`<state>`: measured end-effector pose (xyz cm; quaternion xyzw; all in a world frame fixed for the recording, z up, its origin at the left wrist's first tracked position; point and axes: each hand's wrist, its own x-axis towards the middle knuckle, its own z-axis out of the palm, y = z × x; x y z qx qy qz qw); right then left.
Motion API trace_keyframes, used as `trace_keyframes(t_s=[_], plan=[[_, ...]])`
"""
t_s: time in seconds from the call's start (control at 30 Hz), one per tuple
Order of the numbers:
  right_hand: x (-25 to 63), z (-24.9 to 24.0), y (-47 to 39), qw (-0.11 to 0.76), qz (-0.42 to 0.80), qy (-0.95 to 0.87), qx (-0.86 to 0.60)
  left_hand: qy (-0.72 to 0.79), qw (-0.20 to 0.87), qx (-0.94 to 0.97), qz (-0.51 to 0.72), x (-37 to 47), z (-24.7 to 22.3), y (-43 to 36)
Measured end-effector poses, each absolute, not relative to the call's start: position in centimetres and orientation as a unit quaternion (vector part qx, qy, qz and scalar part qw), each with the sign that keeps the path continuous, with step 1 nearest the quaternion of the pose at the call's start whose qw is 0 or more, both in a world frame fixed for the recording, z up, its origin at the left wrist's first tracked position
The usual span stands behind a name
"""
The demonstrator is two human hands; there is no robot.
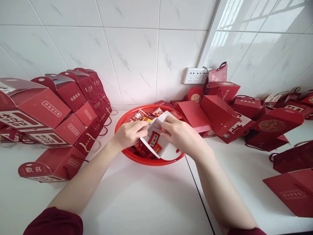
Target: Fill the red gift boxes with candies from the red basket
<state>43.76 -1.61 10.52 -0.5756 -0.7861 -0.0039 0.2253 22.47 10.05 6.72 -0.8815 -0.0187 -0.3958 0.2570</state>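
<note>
1 white-lined box [165, 145], open, sits tilted between the 2 hands, over the basket [146, 161] (red, round, perforated).

L hand [130, 133]: fingers bent, mostly closed; thumb + forefinger clamped on box's upper L edge. Palm faces in twd box; wrist clear of basket's near rim.

R hand [176, 130]: fingers curled, tips close tog. over box mouth, R side. Bit of red shows by the tips; can't tell if they pinch it or just touch box wall. Back of hand hides the rest.

Btwn the hands, down in box: red wrapped packets [154, 139], pale lettering on one. White flap w/ red spot juts out below R hand.

Just beyond L hand's knuckles: more packets [140, 115] in basket, red mostly, some white + yellow. Others beneath box, partly hidden.

Well L of L hand: stacked red gift boxes [70, 98], cord handles, pale print. R of R hand: loose pile of red cartons [217, 114], some w/ lids up. Past R hand, on tiled wall: white socket strip [195, 75]. Under both forearms: white tabletop [144, 199], dark seam nr R arm. Sleeves [56, 222] maroon.
</note>
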Motion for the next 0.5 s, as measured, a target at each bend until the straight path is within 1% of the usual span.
trace_keyframes(t_s=[0.07,0.13,0.37,0.43,0.5], plan=[[43.5,10.5,-1.5,0.179,0.004,-0.795,-0.580,-0.021,0.263,-0.879,-0.396,22.5,6.7,10.0],[43.6,10.8,-1.8,0.172,0.010,-0.799,-0.577,-0.023,0.267,-0.878,-0.398,22.6,6.8,10.0],[45.8,12.8,-3.9,0.254,0.021,-0.773,-0.581,-0.037,0.274,-0.871,-0.407,22.4,6.7,9.7],[46.4,13.0,-4.3,0.277,0.012,-0.766,-0.580,-0.095,0.231,-0.851,-0.461,22.1,6.5,10.0],[47.0,13.1,-4.5,0.303,0.001,-0.762,-0.573,-0.202,0.153,-0.799,-0.546,21.9,6.4,10.4]])
